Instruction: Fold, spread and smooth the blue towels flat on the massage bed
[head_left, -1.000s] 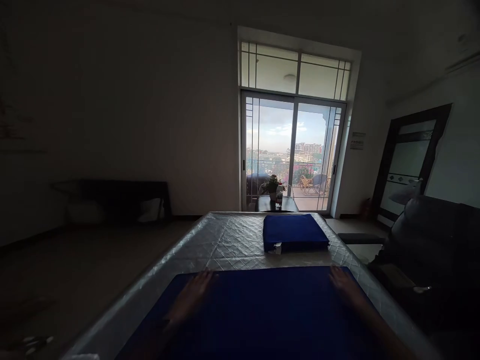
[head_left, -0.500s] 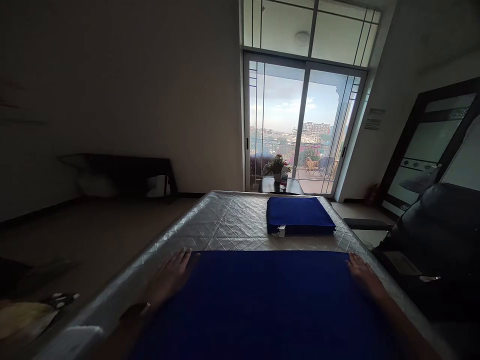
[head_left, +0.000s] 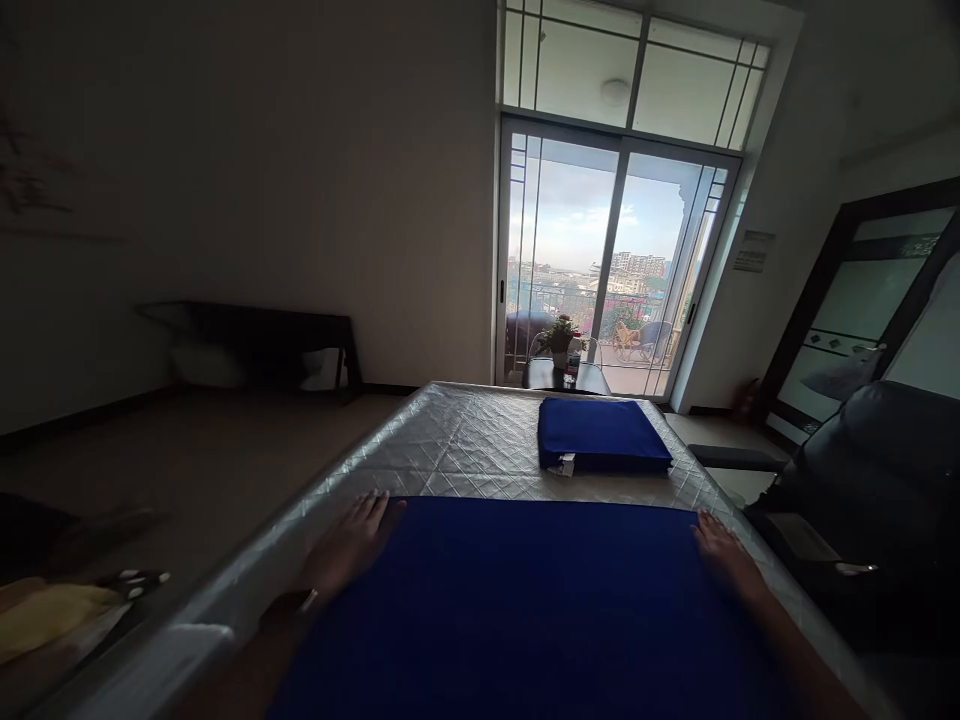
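A dark blue cloth lies spread flat over the near part of a table with a silvery quilted cover. My left hand rests flat on the cloth's far left corner, fingers stretched forward. On the far right corner lies my right hand, also flat with its fingers out. Beyond the cloth's far edge sits a folded stack of blue cloth, with a small white tag at its front. The near end of the spread cloth runs out of view.
A black chair stands close on the right. Behind the table are a small dark table with a potted plant and a bottle, then a glass sliding door. Yellow and spotted items lie lower left.
The view has shifted slightly, so the room sits a little lower and to the right. Both hands stay at the cloth's far corners, and the folded stack has not moved on the table.
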